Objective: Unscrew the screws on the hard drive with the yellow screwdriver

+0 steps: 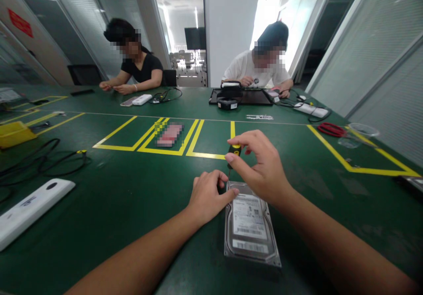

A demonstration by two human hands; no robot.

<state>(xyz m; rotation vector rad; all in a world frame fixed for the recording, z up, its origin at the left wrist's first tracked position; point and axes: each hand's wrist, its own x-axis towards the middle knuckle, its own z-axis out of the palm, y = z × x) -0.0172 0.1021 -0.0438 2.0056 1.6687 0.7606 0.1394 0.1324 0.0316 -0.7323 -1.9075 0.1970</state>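
A silver hard drive (251, 229) with a white label lies flat on the green table (132, 229), in front of me. My right hand (261, 165) is above its far end, with thumb and fingers closed around a short black and yellow screwdriver (235, 150). The screwdriver stands upright, its thin shaft pointing down at the drive's far left corner. My left hand (209, 196) rests at that same corner, thumb on the drive's top and curled fingers near the screwdriver's tip, holding the drive at its left edge.
A white power strip (33, 211) and black cables (49, 163) lie at the left. Yellow tape (161, 151) marks rectangles beyond the drive. Red cable (331, 130) and a clear plastic lid (363, 130) are at the right. Two people (142, 68) (257, 68) sit across the table.
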